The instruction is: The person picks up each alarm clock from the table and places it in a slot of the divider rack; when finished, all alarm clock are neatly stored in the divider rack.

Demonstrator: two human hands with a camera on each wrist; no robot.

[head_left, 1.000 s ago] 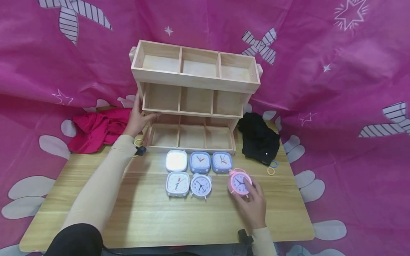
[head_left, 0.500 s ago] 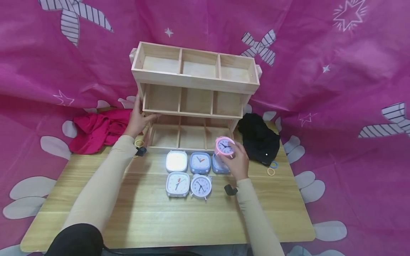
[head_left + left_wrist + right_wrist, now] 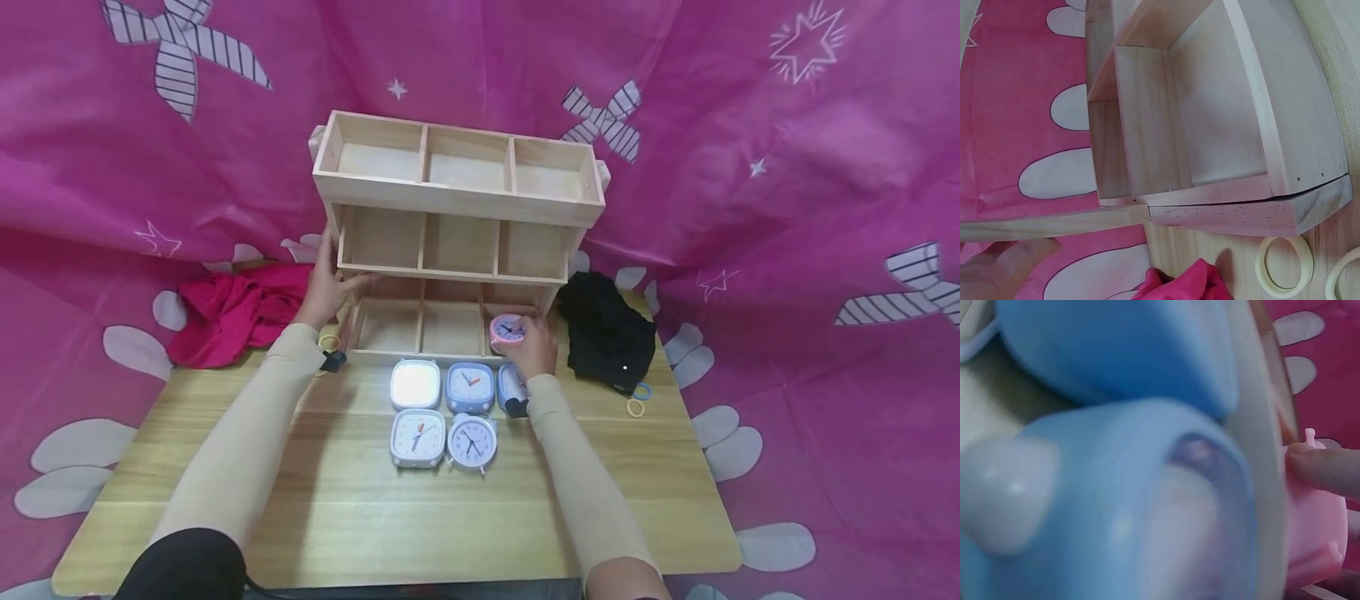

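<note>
A pink twin-bell alarm clock (image 3: 507, 330) is in the right compartment of the lowest tier of a wooden three-tier organizer (image 3: 457, 200). My right hand (image 3: 534, 346) holds it from the right. In the right wrist view, a finger and thumb grip the clock's pink case (image 3: 1313, 519). At the organizer's left side, my left hand (image 3: 327, 287) grips the side board, thumb across the front. The left wrist view shows that hand (image 3: 1007, 269) only partly, beside the wooden board (image 3: 1085, 222). A blue clock (image 3: 511, 385) sits just below the right hand, partly covered by the wrist camera.
On the wooden table (image 3: 450, 533), in front of the organizer, stand a bright-faced square clock (image 3: 416, 385), a blue clock (image 3: 470, 387), a white square clock (image 3: 417, 438) and a white bell clock (image 3: 472, 442). Red cloth (image 3: 240, 317) lies left; black cloth (image 3: 606, 333) and rings (image 3: 635, 407) lie right.
My right hand has lifted the pink alarm clock off the table's right part and carried it up and left into the lowest tier's right compartment. My left hand has stayed on the organizer.
</note>
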